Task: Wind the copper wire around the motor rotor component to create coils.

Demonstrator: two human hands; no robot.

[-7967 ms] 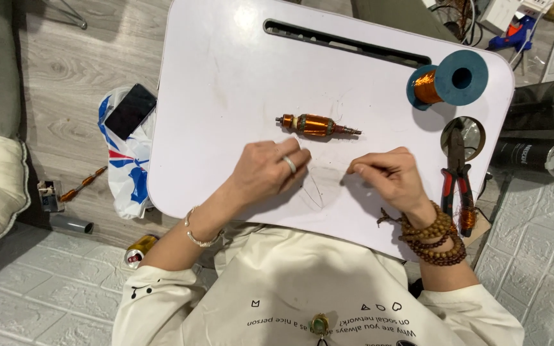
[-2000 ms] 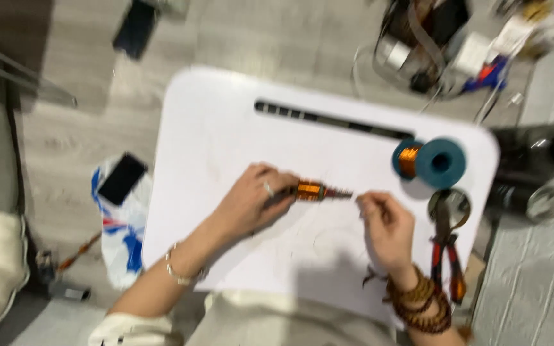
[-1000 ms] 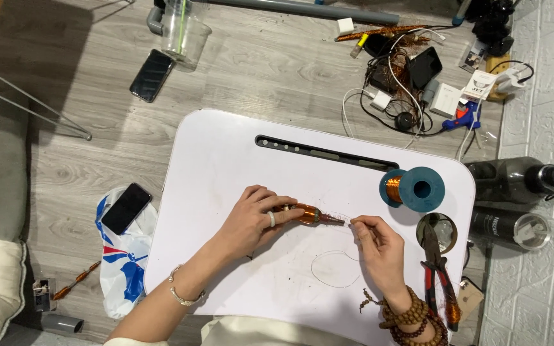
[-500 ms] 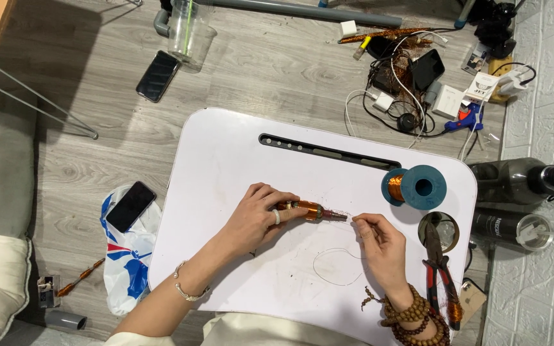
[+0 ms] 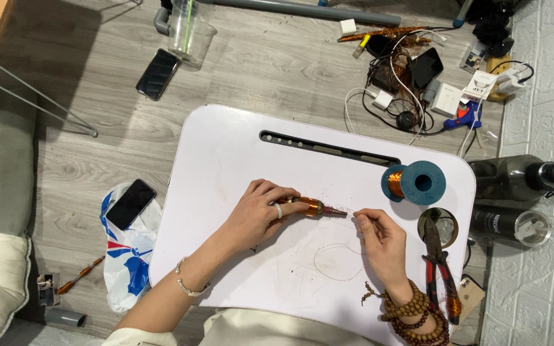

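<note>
My left hand grips a small motor armature wound with copper wire, holding it flat on the white lap table. My right hand pinches a thin copper wire just off the armature's shaft end. A loose loop of that wire lies on the table below the two hands. A blue spool of copper wire stands at the table's right side.
Red-handled pliers lie at the table's right edge beside a round hole. Two dark bottles lie on the floor at right. Phones, a plastic cup, chargers and cables litter the floor; a plastic bag with a phone lies left.
My left hand picked the armature up off the table and holds it; my right hand came to its shaft end with the wire. The head view pulled back, showing more floor.
</note>
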